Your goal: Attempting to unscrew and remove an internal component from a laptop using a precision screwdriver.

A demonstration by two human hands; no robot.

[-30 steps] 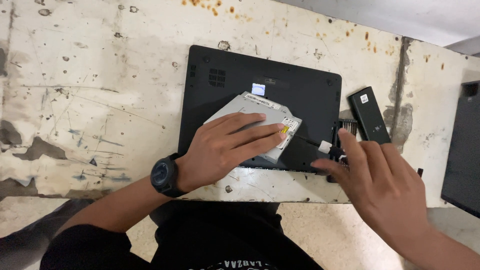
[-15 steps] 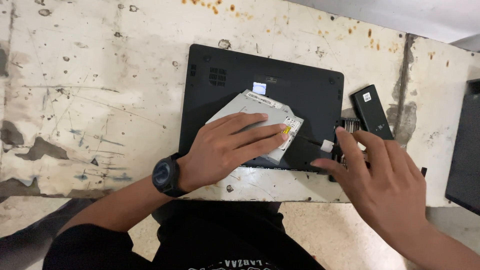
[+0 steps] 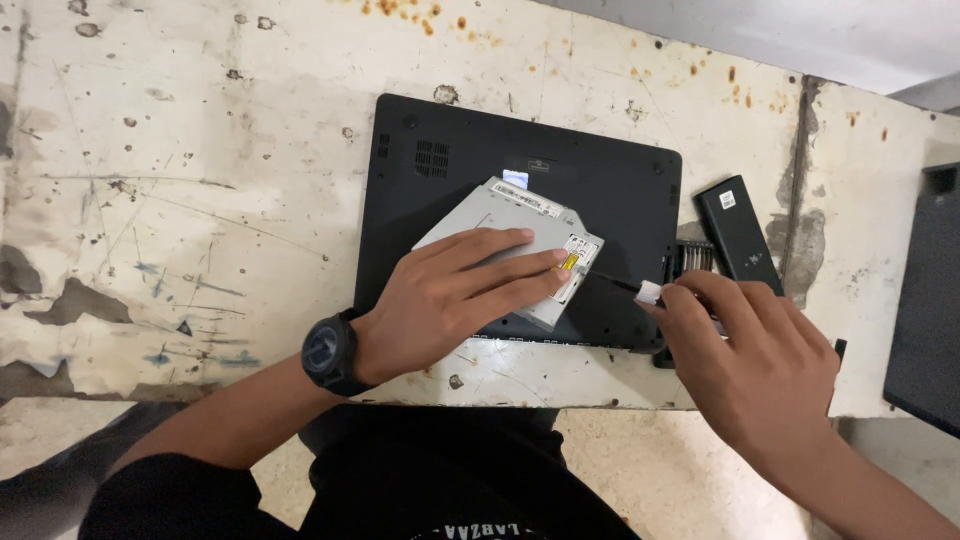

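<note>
Resting flat, the left hand (image 3: pixel 450 300) presses down on a grey optical disc drive (image 3: pixel 505 225) that lies askew on the upturned base of a black laptop (image 3: pixel 520 140). Its fingers (image 3: pixel 500 245) are extended and released, spread across the drive's metal casing, grasping nothing. A black wristwatch (image 3: pixel 328 353) sits on the left wrist.

The drive sits on the near-right part of the laptop's underside, tilted so that one corner points far and another points right. A yellow label (image 3: pixel 568 261) shows at the drive's right end, just beside the left fingertips.

The right hand (image 3: pixel 760 365) is at the laptop's near-right corner, fingers clenched around a slender dark tool (image 3: pixel 612 281) with a white collar (image 3: pixel 649 292). The tool's tip points left toward the right end of the drive; whether it touches cannot be determined.

The laptop lies bottom up on a worn, whitish bench (image 3: pixel 200 150), its surface scratched, stained and flecked with rust. Vent slots (image 3: pixel 432 157) show at the laptop's far-left area.

A black rectangular battery pack (image 3: pixel 738 232) lies on the bench just right of the laptop, tilted, near the right hand. A ribbed dark part (image 3: pixel 697 255) sits between it and the laptop's edge, partly hidden by the right hand. Another dark device (image 3: pixel 925 310) occupies the far-right edge of view, cut off by the frame.
</note>
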